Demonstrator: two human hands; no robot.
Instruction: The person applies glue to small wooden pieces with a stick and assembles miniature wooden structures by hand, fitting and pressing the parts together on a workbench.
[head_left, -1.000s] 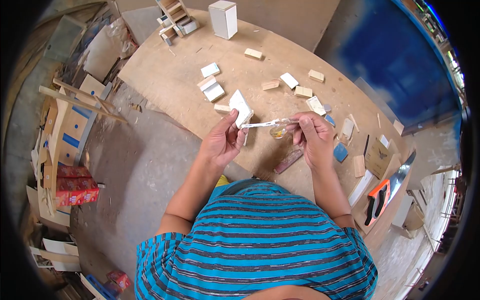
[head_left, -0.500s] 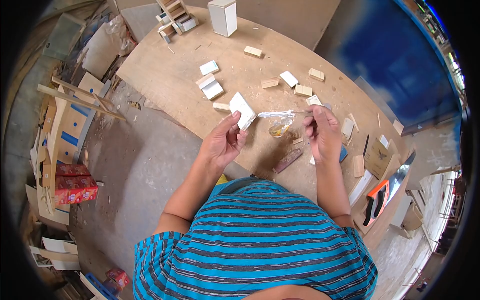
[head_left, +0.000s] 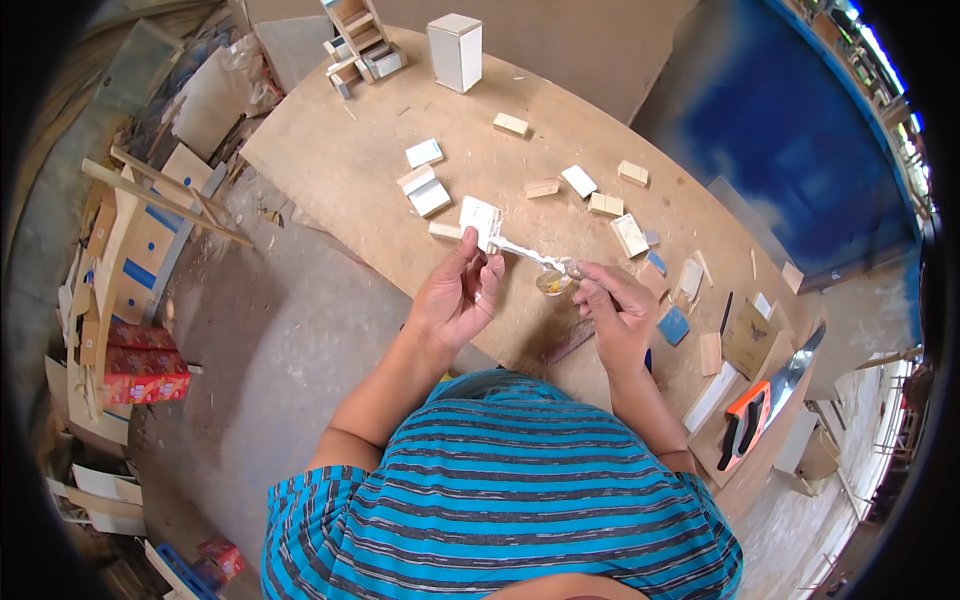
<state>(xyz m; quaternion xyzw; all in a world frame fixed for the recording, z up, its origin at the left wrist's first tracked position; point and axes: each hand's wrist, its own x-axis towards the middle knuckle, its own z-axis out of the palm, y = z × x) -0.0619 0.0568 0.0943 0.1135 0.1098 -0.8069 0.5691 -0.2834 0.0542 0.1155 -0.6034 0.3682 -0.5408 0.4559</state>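
Note:
My left hand (head_left: 455, 300) is closed on a small white-faced wooden block (head_left: 480, 219), held up over the table between thumb and fingers. In my right hand (head_left: 622, 312) is a thin stick (head_left: 530, 254) smeared with white paste, pinched near its right end. The stick's left end meets the block's right edge. Beneath the stick lies a small clear container (head_left: 552, 284) with something yellowish in it, partly covered by the stick and fingers. A flat brownish piece (head_left: 567, 342) lies near my right hand, and a blue block (head_left: 673, 325) is to its right.
Several small wooden blocks (head_left: 605, 204) lie across the table (head_left: 360, 180). At the far end stand a white box (head_left: 456, 55) and a small wooden stair-like model (head_left: 362, 45). A handsaw (head_left: 745, 425) with an orange and black handle rests at the right.
The stick has swung from level to slanting, its left end now at the block's edge. My right hand has moved left and down, and the block has turned more upright.

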